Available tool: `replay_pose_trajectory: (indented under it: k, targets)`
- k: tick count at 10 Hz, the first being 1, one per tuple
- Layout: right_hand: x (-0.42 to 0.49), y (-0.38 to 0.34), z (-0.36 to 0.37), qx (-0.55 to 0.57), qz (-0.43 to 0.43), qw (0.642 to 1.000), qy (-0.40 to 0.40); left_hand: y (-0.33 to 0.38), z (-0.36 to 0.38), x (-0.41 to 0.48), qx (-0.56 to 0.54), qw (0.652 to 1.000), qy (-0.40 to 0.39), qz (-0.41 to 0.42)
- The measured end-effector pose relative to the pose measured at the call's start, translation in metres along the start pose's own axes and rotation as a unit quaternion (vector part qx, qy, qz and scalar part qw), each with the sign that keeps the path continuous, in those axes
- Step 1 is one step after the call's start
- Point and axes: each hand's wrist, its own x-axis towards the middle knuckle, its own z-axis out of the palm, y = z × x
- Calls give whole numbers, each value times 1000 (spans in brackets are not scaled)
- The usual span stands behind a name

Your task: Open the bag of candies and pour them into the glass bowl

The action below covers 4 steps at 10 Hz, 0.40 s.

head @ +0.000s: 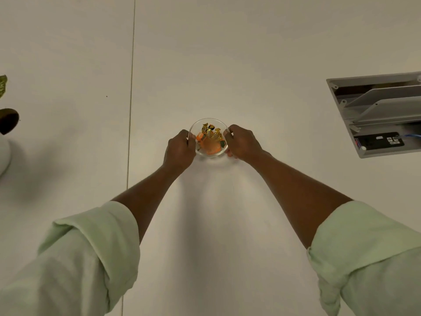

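Centrally on white table (227,65): glass bowl (209,121), gripped at its sides by left hand (180,148) and right hand (243,142), fingers curled on the rim. Inside: gold- and orange-wrapped candies (210,135); wrapper print too small to read. Far right: open cable hatch (378,115), labels illegible. Left edge: potted plant (6,124).

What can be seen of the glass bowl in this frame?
The glass bowl is small, round and clear, with a thin rim, and looks like glass. It sits upright near the middle of the white table. Inside lie wrapped candies, gold and orange, with some green at the near right. The left hand holds its left side and the right hand its right side, fingers at the rim. Whether it rests on the table or is just lifted cannot be told.
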Motion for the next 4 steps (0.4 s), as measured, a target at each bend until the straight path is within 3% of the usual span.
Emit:
replay_pose_trajectory:
  k: [2,4]
  targets:
    - [-8,2,-6,-17,25,999,-24,-1,-3,-2,0,1000,-3,-26]
    - [-49,14,-16,-82,13,997,11,0,-16,-37,54,997,59,-20]
